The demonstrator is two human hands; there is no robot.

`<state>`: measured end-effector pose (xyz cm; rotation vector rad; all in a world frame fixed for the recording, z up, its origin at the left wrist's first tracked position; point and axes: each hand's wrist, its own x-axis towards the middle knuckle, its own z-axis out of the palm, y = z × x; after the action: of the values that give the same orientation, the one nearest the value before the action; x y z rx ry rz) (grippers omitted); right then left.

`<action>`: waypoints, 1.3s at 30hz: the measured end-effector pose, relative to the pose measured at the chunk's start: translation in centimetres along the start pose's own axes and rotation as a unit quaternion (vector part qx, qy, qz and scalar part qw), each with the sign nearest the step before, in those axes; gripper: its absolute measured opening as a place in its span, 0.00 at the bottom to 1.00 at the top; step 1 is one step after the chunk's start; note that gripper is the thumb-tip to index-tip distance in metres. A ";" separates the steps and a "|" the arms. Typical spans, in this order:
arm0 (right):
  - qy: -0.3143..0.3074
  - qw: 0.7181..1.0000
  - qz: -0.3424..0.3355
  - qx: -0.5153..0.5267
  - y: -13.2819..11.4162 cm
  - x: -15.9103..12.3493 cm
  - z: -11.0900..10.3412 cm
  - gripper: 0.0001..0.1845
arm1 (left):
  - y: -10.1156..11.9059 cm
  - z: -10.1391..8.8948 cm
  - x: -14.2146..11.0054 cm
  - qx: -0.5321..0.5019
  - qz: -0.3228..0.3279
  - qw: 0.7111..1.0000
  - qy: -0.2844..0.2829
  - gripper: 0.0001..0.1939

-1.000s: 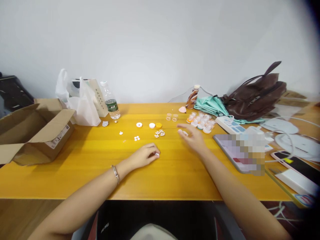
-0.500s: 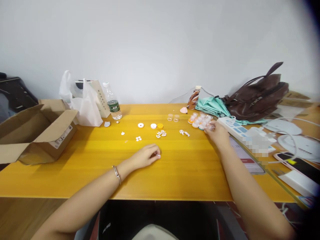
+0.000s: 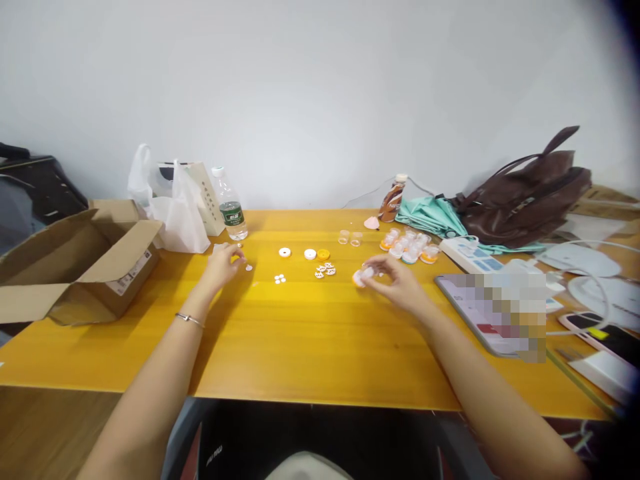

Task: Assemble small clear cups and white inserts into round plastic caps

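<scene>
The orange cup [image 3: 359, 277] is pinched in the right fingers [image 3: 384, 290]; capped cups [image 3: 411, 248], seemingly finished, cluster just beyond. Left of those fingers, caps [image 3: 310, 254], cutouts [image 3: 330, 272] and discs [image 3: 280, 279] lie unjoined. The left fingers [image 3: 234, 253] curl beside a knob [image 3: 249, 268]; whether gripping, I cannot tell.

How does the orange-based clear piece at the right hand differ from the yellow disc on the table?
The orange-based clear piece is held in the fingers of the right hand, while the yellow disc lies untouched on the table. The clear piece is largely see-through with some orange; the yellow disc looks yellow all over. The clear piece is nearer the person than the yellow disc. Both are small.
</scene>
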<state>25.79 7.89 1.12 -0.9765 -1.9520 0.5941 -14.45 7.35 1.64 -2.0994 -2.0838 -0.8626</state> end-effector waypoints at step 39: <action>-0.210 0.975 -0.078 -0.008 -1.9 -1.5 7.8 0.19 | 13.0 2.6 -6.8 -0.281 0.249 0.895 -0.241 0.17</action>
<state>18.86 5.27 -2.29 -0.7382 -2.3824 0.7406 -0.94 1.22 0.95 -3.2369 -1.3788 -1.0197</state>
